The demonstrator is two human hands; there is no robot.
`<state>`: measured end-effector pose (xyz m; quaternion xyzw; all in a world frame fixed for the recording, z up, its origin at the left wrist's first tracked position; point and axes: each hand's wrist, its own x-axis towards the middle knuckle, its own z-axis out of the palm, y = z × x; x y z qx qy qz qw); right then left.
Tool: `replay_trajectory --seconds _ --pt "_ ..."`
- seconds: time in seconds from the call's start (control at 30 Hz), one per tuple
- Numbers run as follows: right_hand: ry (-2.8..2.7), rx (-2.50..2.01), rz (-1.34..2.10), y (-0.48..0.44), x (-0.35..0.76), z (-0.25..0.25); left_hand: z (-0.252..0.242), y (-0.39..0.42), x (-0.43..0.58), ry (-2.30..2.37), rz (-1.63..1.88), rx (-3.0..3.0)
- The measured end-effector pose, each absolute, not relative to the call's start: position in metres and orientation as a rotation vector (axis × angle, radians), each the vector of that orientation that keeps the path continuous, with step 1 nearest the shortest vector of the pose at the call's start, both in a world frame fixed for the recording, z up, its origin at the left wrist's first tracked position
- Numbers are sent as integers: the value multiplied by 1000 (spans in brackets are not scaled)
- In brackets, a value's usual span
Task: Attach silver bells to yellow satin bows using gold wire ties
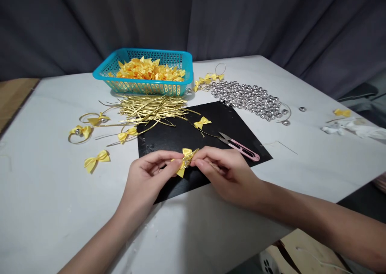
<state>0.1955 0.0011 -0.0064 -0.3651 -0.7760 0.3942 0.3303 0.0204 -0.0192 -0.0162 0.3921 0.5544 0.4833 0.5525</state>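
Over the black mat [169, 141], a yellow ribbon bow [186, 152] with a silver bell or bead and gold cord is pinched between both hands. My left hand [153, 171] grips the bow's left side with thumb and fingertips. On the other side, my right hand [227, 169] has its thumb and fingertips closed at the gold cord by the bow's middle. Just beyond the right hand lie pink-handled thread snips [245, 151], blades apart. Another yellow bow [202, 123] rests on the mat above the hands.
A blue basket [144, 83] full of yellow bows stands at the back. Before it lies a heap of gold cords [150, 108]. Silver beads [247, 97] spread to the right. Loose bows [97, 160] lie at left, and a crumpled white item [352, 127] at far right.
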Motion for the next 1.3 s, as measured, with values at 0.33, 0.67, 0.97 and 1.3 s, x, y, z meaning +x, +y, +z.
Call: replay_trajectory --seconds 0.33,0.67,0.97,1.3 --pt "-2040 -957 1030 4 197 -4 -17 -21 20 1239 1111 924" --pt "-1850 -1079 1096 2 195 -5 -11 -23 25 1159 1121 1126" --pt "-1941 -905 1088 -6 199 -2 -11 -22 26 1176 1161 1106" --pt "-1977 -949 1156 -4 198 -6 -11 -25 25 1128 1140 1022"
